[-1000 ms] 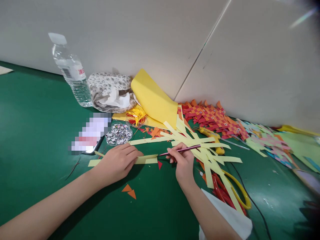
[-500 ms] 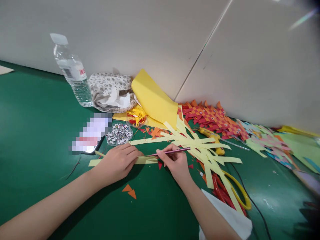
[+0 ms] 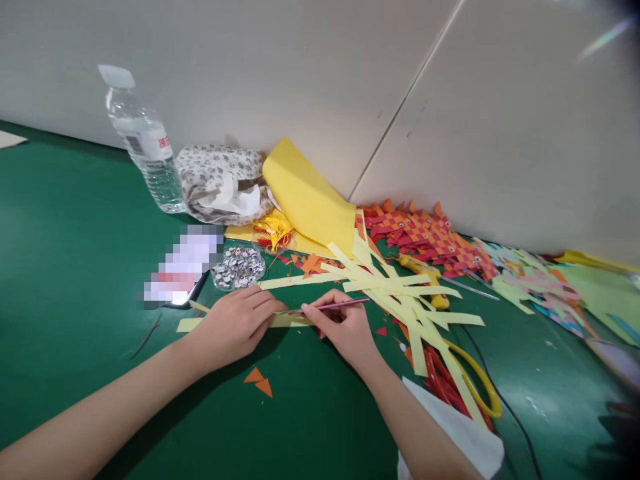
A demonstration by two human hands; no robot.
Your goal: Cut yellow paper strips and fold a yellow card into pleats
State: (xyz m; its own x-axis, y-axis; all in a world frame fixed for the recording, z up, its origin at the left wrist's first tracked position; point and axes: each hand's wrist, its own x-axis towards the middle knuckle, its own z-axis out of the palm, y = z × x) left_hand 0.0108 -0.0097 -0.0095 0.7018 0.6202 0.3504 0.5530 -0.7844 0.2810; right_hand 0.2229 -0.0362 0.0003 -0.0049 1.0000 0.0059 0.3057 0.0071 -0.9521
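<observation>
A pale yellow paper strip [image 3: 293, 321] lies on the green table, passing under my left hand [image 3: 240, 323], which presses down on it with closed fingers. My right hand [image 3: 345, 327] pinches a thin dark pink stick [image 3: 345, 303]. The stick's tip points left, close to the fingertips of my left hand, over the strip. Many more pale yellow strips [image 3: 400, 293] lie crossed in a loose pile just right of my right hand. Two orange paper triangles [image 3: 263, 387] rest on the table below the hands.
A water bottle [image 3: 150, 150], patterned pouch [image 3: 220, 180], phone [image 3: 180, 273] and bag of googly eyes [image 3: 239, 268] stand or lie behind on the left. Yellow paper [image 3: 310, 193] and red-orange woven pieces [image 3: 425, 233] are at the wall. Scissors [image 3: 487, 383] and white paper [image 3: 450, 433] lie right.
My right hand has moved slightly left with the stick, nearer to my left hand. My left hand has stayed in place on the strip.
</observation>
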